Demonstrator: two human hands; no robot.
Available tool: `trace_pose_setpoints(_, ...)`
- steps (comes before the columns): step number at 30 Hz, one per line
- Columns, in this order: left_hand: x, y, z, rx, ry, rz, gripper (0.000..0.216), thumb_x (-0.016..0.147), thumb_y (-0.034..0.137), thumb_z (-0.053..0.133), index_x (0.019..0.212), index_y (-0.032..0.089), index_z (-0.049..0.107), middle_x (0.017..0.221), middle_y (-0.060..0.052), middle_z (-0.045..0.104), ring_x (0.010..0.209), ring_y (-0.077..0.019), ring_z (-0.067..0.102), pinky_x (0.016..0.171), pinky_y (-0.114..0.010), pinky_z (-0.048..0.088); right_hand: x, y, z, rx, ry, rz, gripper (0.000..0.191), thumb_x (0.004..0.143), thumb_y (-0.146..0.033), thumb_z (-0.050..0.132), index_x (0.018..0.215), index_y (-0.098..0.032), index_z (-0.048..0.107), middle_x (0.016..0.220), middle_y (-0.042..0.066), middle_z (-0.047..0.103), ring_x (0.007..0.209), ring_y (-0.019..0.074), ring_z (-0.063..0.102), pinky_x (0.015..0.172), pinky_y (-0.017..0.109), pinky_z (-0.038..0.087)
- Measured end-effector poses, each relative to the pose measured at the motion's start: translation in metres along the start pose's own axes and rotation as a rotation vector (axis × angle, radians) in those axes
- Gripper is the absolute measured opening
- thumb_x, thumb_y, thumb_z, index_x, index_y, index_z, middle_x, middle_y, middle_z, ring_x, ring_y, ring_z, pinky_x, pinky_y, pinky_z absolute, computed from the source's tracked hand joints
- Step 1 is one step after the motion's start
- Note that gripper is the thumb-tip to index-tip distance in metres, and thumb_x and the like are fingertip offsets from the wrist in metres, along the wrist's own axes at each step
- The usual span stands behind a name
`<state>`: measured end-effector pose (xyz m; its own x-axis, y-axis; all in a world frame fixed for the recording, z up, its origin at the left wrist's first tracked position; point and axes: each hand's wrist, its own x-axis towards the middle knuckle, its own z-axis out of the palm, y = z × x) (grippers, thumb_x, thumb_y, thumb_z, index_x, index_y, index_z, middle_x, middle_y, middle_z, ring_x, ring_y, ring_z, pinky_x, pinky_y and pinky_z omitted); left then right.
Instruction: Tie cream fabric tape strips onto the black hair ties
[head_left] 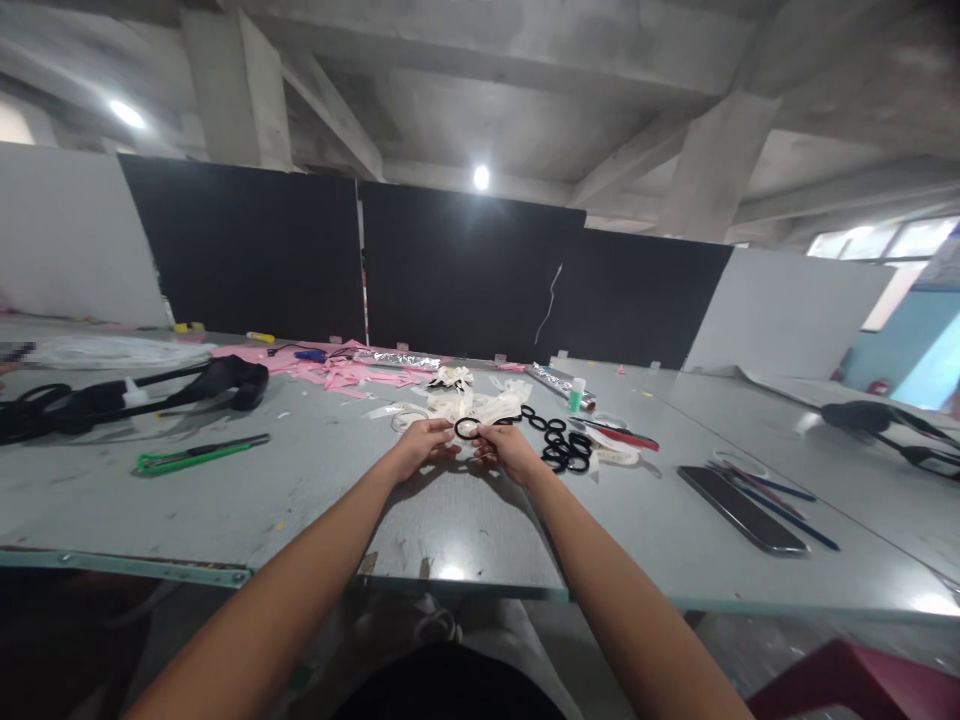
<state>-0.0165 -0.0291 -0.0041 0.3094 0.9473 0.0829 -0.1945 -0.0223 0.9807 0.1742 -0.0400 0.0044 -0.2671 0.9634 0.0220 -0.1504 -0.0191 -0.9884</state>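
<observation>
My left hand (421,443) and my right hand (508,447) meet over the grey table (300,490), both pinching one black ring (466,428) held between them. Just right of my right hand lies a pile of several more black rings (564,445). Behind the hands sits a heap of cream-coloured ribbon pieces (480,400).
A dark phone (741,509) and blue pens (780,505) lie at the right. Red-handled scissors (622,435) rest beyond the rings. A green tool (196,454) and black straps (127,392) lie at the left, pink scraps (345,370) at the back. A red stool (855,685) stands lower right.
</observation>
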Motion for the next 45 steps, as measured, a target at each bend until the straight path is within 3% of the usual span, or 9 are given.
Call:
trace_pose_setpoints(5,-0.0014,0.0017,0.0008,-0.002,-0.031,0.01,0.027,0.065,0.018,0.071,0.089,0.012,0.061,0.089,-0.008,0.067,0.067,-0.0168,0.067,0.065,-0.027,0.054,0.0026,0.0032,-0.0015,-0.019,-0.003,-0.006,0.021,0.081,-0.032,0.059,0.084,-0.012,0.065,0.071,0.005,0.062,0.054,0.0112,0.058,0.048,0.022,0.048)
trace_pose_setpoints(15,-0.0035,0.0044,0.0024,-0.055,-0.062,0.005,0.019,0.061,0.011,0.065,0.079,0.012,0.062,0.077,-0.006,0.066,0.069,-0.0181,0.067,0.068,-0.028,0.053,0.0027,0.004,-0.0018,-0.022,-0.01,-0.001,0.021,0.082,-0.032,0.059,0.084,-0.012,0.065,0.073,0.005,0.062,0.054,0.0103,0.057,0.049,0.022,0.049)
trace_pose_setpoints(26,-0.0045,0.0044,0.0033,-0.026,-0.059,0.015,0.021,0.067,0.018,0.071,0.084,0.011,0.062,0.09,-0.009,0.066,0.073,-0.018,0.068,0.074,-0.031,0.053,-0.001,0.0015,0.0007,0.041,-0.016,0.031,0.021,0.082,-0.032,0.059,0.087,-0.012,0.064,0.073,0.006,0.063,0.056,0.0104,0.058,0.051,0.021,0.049)
trace_pose_setpoints(45,-0.0052,0.0059,0.0046,-0.02,-0.084,-0.005,0.023,0.057,0.009,0.062,0.08,0.011,0.065,0.083,-0.009,0.07,0.072,-0.0193,0.068,0.072,-0.028,0.052,0.0017,0.0052,0.0014,0.005,0.001,0.015,0.019,0.083,-0.028,0.058,0.085,-0.011,0.066,0.072,0.006,0.062,0.052,0.0092,0.057,0.048,0.021,0.05)
